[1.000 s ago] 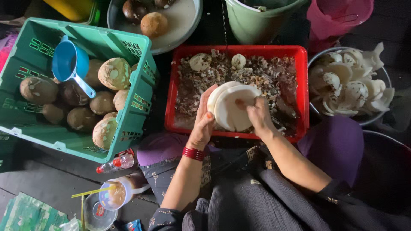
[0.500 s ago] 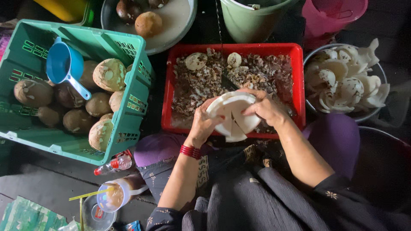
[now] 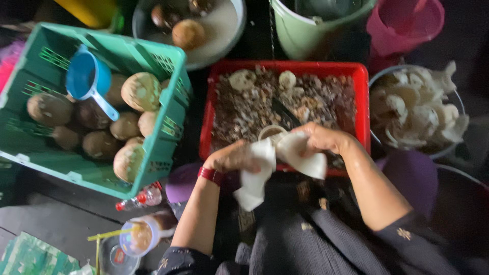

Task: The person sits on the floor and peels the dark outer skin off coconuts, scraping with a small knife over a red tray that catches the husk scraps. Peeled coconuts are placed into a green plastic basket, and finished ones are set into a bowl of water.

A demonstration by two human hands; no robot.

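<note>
Head view: hands (image 3: 239,157) on white coconut flesh (image 3: 265,170).

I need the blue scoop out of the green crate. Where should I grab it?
Take the blue scoop by its handle, coming from above. The handle sticks out diagonally toward the crate's middle and lies free on top of the brown round husks, while the cup end leans by the crate's far side.
</note>
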